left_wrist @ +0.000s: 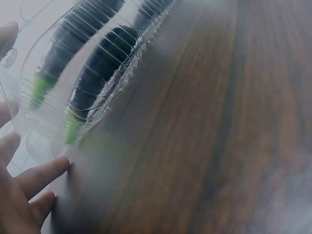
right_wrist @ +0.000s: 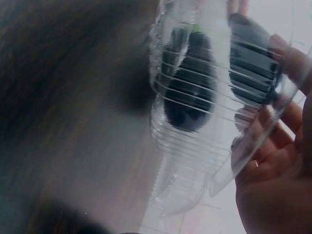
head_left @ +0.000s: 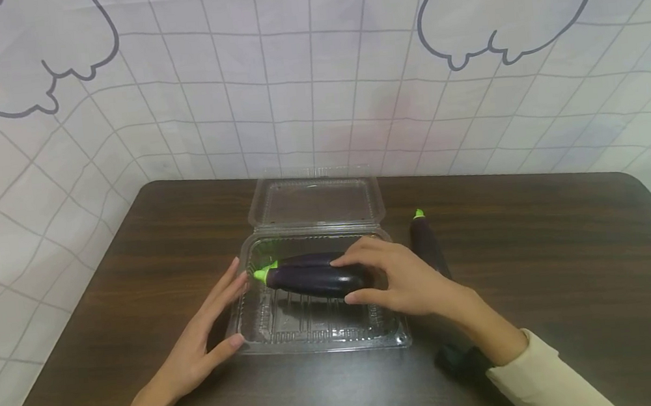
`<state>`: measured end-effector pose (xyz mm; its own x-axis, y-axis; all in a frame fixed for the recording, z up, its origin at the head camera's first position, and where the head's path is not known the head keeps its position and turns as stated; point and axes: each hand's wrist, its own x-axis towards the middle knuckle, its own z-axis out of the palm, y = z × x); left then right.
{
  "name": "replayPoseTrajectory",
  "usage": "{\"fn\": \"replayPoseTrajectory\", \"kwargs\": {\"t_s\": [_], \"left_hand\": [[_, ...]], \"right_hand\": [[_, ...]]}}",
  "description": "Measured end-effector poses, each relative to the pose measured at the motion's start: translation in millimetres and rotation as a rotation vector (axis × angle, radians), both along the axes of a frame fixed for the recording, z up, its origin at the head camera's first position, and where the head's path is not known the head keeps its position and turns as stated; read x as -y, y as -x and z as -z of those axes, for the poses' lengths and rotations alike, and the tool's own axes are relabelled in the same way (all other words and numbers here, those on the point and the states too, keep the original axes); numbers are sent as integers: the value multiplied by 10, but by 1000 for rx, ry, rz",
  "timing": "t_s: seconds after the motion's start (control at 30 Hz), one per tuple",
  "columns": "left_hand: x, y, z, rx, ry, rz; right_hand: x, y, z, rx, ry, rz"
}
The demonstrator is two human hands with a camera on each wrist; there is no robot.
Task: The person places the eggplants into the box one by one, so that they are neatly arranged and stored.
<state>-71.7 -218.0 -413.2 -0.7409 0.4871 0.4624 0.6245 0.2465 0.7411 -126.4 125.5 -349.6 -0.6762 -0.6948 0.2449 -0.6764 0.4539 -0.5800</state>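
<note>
A clear plastic clamshell box (head_left: pixel 327 345) stands on the table with its lid (head_left: pixel 316 202) folded back. Over its tray my right hand (head_left: pixel 406 280) grips a dark purple eggplant (head_left: pixel 318 281) by the thick end, thumb on the near side and fingers on the far side. The eggplant lies sideways, green stem pointing left. Just behind it, partly hidden, a second eggplant (head_left: pixel 307 259) lies in the tray; the right wrist view shows this eggplant (right_wrist: pixel 190 100) through the ridged wall. My left hand (head_left: pixel 197 339) has its fingers extended along the box's left rim.
A third eggplant (head_left: pixel 425 239) lies on the dark wooden table (head_left: pixel 543 260) right of the box, partly behind my right hand. A white grid-patterned cloth (head_left: pixel 314 86) hangs along the table's back and left sides.
</note>
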Motion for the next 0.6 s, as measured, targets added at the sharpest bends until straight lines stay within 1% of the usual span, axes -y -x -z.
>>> {"fn": "replayPoseTrajectory", "kwargs": {"t_s": [0.13,0.33,0.6], "left_hand": [[0,-1,-6,3,-2,0],[-2,-12,-9,10,6,-16],[-3,-3,-6,-1,-7,-6]], "right_hand": [[24,17,16,4,-43,-10],[55,43,26,-67,-120,-8],[96,60,34,-116,-206,7]]}}
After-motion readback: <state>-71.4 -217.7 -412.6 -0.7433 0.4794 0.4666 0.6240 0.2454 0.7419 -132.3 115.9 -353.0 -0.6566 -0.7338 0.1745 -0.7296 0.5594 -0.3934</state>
